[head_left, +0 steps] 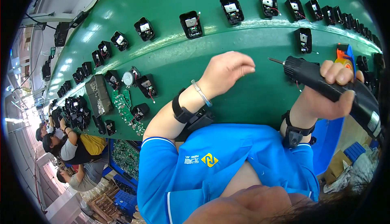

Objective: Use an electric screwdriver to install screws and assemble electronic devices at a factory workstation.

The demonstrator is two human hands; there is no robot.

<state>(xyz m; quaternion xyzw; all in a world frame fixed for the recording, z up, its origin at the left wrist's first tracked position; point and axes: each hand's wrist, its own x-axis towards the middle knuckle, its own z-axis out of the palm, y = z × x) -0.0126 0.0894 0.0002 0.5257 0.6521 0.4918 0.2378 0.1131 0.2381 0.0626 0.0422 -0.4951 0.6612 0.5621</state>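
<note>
1. My left hand hangs over the green desk, just left of the electric screwdriver; its fingers are pinched together, on what I cannot tell.
2. The screwdriver lies level in my right hand, bit pointing at my left hand, fingers clenched round its black barrel. I judge it stiff, weighty and top-heavy, best gripped mid-barrel.
3. Beyond the screwdriver, a black housing sits on the desk; it looks light with fragile wires.
</note>
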